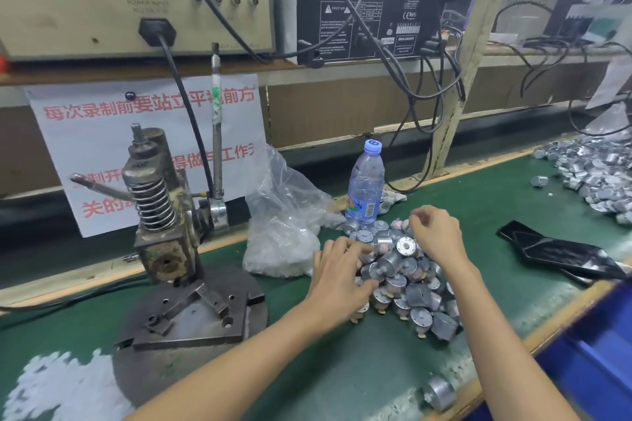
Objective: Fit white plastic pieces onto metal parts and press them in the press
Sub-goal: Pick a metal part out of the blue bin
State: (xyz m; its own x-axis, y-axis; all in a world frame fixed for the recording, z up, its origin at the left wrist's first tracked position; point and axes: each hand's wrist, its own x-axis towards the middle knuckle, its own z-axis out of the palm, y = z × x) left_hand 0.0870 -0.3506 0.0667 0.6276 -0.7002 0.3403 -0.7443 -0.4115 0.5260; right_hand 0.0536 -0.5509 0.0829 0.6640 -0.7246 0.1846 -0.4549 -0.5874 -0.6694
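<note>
Bare along the left forearm (239, 362) and the right forearm (506, 345), up to slim wrists. Bare likewise on the left hand (337, 272) and right hand (439, 232), with slender fingers (345, 246); nails too blurred to tell.

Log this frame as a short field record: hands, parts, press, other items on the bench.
left hand: on the pile of metal parts, fingers curled into it; grip unclear
right hand: over the pile's top, fingers curled; grip unclear
press: left of the pile, untouched, no part visible on its base
bag: clear, holds whitish pieces, between press and pile
other: water bottle behind pile; stray part alone, nearest the camera
</note>
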